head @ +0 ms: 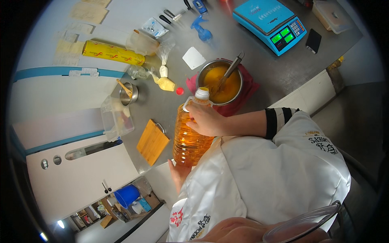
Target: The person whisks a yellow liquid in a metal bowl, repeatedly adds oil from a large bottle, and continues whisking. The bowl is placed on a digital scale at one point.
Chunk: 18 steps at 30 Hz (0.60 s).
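Note:
My right hand grips the handle near the neck of a large clear plastic bottle of orange-yellow oil. Against the bottle's base is my left hand, partly hidden by it. The uncapped mouth is at the near rim of a steel bowl; whether oil is flowing I cannot tell. Yellow-orange liquid and a wire whisk are in the bowl, which stands on a red cloth. A red cap lies beside the bowl.
Around the steel table are a blue digital scale, phone, blue spray bottle, white card, piping bags, yellow film box, small steel pot, plastic container and wooden board.

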Each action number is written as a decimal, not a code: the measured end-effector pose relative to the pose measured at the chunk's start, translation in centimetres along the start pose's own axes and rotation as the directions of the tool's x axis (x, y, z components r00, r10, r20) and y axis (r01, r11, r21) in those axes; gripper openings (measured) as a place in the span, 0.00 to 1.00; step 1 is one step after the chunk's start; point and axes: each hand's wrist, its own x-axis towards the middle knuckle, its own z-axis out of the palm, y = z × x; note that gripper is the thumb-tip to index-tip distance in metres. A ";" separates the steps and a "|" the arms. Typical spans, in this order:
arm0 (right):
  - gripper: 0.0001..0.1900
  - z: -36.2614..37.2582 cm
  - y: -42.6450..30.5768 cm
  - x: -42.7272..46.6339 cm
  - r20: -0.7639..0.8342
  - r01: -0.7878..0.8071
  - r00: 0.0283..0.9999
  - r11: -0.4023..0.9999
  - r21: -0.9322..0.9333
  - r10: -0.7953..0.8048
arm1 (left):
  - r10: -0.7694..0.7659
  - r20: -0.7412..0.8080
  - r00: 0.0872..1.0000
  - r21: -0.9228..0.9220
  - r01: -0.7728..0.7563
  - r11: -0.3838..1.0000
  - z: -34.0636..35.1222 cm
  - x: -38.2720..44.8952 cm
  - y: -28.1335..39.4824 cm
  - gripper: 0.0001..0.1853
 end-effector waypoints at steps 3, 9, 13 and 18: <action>0.20 0.1 -1.3 0.5 -0.094 0.072 0.992 0.995 -0.062 -0.078 | -0.008 0.146 0.989 -0.052 0.016 0.998 -1.8 2.4 -0.9 0.47; 0.17 1.4 -4.3 3.5 -0.141 0.192 0.969 0.977 -0.093 -0.203 | 0.007 0.347 0.938 -0.067 0.017 0.998 -0.5 6.2 -2.0 0.47; 0.14 3.8 -6.8 5.5 -0.114 0.313 0.938 0.940 -0.135 -0.329 | 0.038 0.350 0.936 -0.247 0.053 0.968 -0.4 10.3 -1.1 0.48; 0.14 8.0 -9.1 8.2 0.065 0.357 0.934 0.918 -0.172 -0.351 | 0.126 0.054 0.991 -0.322 -0.102 0.941 1.1 14.1 1.8 0.44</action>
